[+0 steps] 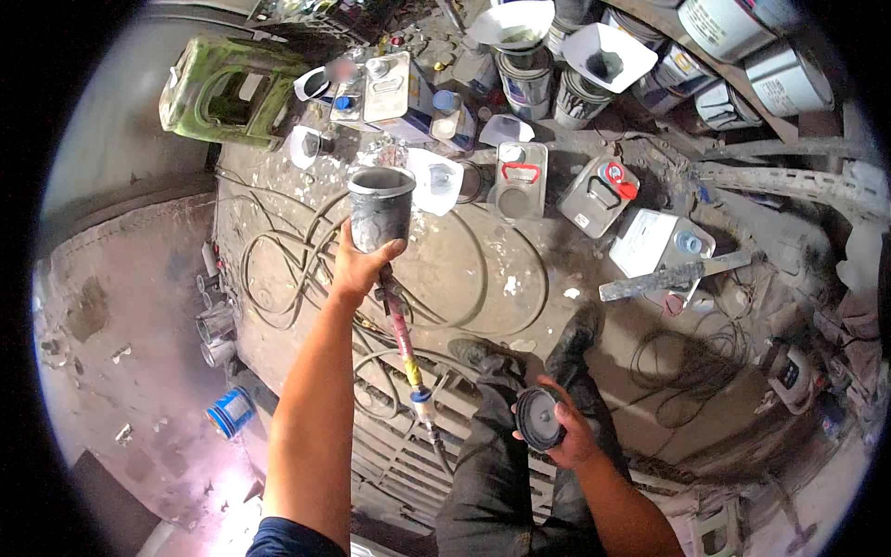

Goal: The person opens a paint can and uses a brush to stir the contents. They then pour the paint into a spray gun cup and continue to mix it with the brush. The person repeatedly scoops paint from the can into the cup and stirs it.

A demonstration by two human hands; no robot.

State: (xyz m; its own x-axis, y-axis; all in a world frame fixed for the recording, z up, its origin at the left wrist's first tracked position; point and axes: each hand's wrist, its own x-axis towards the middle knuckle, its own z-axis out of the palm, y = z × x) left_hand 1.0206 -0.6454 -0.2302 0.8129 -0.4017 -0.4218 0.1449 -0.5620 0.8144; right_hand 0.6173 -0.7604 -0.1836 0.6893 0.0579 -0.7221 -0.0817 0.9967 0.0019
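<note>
One upright, open-topped grey cup (380, 223) was gripped at its base by one left hand (360, 269), one pink-wrapped hose (400, 334) trailing below; one round dark lid (540, 418) was held in one right hand (575, 434), well apart. Beyond sat one red-handled rectangular can (522, 195) and one red-capped rectangular can (588, 202); one grey bar (650, 279) obstructed one blue-capped white container (654, 241).

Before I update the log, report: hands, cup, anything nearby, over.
Left hand holding open grey cup. Right hand holding round lid. Pink hose below left hand.
</note>
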